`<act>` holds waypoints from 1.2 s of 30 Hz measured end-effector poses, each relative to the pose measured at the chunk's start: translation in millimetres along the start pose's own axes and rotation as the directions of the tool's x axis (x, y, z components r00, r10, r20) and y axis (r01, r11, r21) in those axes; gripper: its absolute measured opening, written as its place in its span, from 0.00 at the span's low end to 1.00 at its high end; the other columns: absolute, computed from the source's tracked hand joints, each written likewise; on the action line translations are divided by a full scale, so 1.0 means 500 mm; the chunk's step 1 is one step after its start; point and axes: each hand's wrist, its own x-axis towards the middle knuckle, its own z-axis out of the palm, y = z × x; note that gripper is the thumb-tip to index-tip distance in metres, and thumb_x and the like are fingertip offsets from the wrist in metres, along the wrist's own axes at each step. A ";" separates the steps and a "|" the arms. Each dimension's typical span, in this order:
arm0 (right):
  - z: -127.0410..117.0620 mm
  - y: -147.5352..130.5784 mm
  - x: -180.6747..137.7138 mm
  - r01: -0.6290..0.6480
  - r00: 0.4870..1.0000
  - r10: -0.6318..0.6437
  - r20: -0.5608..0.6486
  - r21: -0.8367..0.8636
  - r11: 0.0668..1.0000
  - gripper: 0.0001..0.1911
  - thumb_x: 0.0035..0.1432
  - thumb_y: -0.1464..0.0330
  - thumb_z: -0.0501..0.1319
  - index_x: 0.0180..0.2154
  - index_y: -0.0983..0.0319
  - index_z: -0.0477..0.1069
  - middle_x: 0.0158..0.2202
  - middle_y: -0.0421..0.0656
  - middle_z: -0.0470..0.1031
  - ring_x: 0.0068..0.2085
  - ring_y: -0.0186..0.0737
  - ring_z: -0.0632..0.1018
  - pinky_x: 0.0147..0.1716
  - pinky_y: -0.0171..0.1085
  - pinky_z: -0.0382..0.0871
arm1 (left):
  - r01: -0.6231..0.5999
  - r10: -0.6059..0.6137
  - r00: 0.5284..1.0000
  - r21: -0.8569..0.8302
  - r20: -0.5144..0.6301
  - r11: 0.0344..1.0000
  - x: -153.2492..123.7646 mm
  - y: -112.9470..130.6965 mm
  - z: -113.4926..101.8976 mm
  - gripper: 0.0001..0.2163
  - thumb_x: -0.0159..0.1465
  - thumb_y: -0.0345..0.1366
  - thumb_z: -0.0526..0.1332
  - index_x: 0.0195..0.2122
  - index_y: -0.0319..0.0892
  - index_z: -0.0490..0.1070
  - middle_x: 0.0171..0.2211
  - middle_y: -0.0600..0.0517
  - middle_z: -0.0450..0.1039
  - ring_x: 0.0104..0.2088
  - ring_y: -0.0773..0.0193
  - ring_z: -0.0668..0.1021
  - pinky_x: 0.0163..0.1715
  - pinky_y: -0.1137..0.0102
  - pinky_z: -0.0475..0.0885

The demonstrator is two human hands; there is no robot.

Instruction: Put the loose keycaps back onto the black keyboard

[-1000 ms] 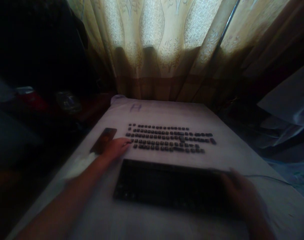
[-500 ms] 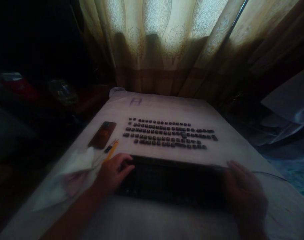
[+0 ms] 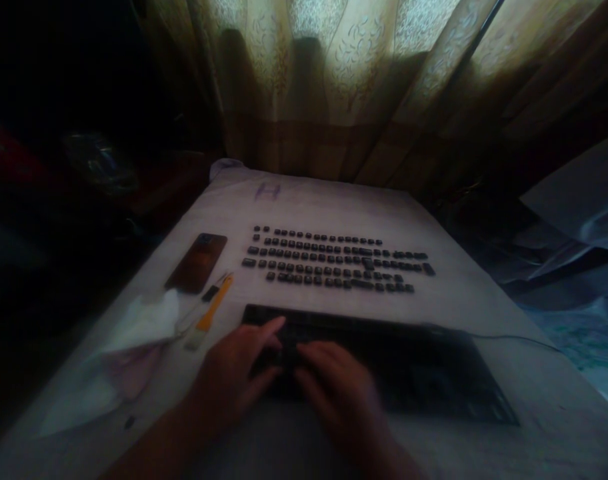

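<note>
Keyboard (image 3: 424, 373) lies flat on the worktop (image 3: 329, 200), just this side of the rows of loose keycaps (image 3: 314, 257), with the left hand (image 3: 231, 373) and right hand (image 3: 341, 383) close together over its left part. Left fingers look spread, right ones bunched; too dark to tell if they're pinching anything. I'd steady the keyboard with one hand and go straight up-and-down with the other, no twisting. Versus half a second ago, the right hand's come over from the right end.
</note>
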 end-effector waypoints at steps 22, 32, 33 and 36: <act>0.014 0.015 -0.009 0.089 0.996 -0.089 -0.017 -0.021 0.996 0.06 0.63 0.71 0.59 0.39 0.59 0.75 0.34 0.43 0.80 0.34 0.39 0.79 0.34 0.37 0.70 | -0.085 0.087 0.992 -0.023 0.087 0.996 -0.006 0.014 -0.002 0.16 0.72 0.35 0.56 0.60 0.42 0.62 0.41 0.50 0.79 0.40 0.60 0.79 0.41 0.65 0.75; 0.006 -0.001 -0.004 0.055 0.998 -0.055 -0.016 -0.003 0.998 0.06 0.63 0.70 0.59 0.40 0.59 0.75 0.34 0.43 0.81 0.34 0.40 0.80 0.35 0.38 0.72 | -0.094 0.090 0.990 0.043 0.105 0.995 0.006 0.023 -0.009 0.09 0.72 0.38 0.53 0.44 0.45 0.72 0.37 0.51 0.78 0.38 0.58 0.77 0.38 0.62 0.72; 0.007 -0.002 -0.005 0.052 0.999 -0.052 -0.011 -0.006 0.999 0.07 0.63 0.70 0.59 0.40 0.59 0.75 0.34 0.44 0.81 0.34 0.40 0.79 0.35 0.38 0.72 | -0.096 0.089 0.989 0.048 0.119 0.994 0.007 0.024 -0.010 0.09 0.72 0.38 0.53 0.44 0.45 0.72 0.36 0.51 0.78 0.37 0.58 0.77 0.38 0.62 0.72; 0.012 0.001 -0.009 0.046 0.999 -0.046 -0.001 0.003 0.999 0.07 0.63 0.71 0.59 0.39 0.59 0.76 0.34 0.43 0.80 0.34 0.40 0.79 0.35 0.39 0.71 | -0.114 0.106 0.984 0.050 0.144 0.992 0.008 0.022 -0.015 0.08 0.72 0.38 0.54 0.43 0.45 0.72 0.36 0.52 0.78 0.37 0.58 0.78 0.37 0.62 0.72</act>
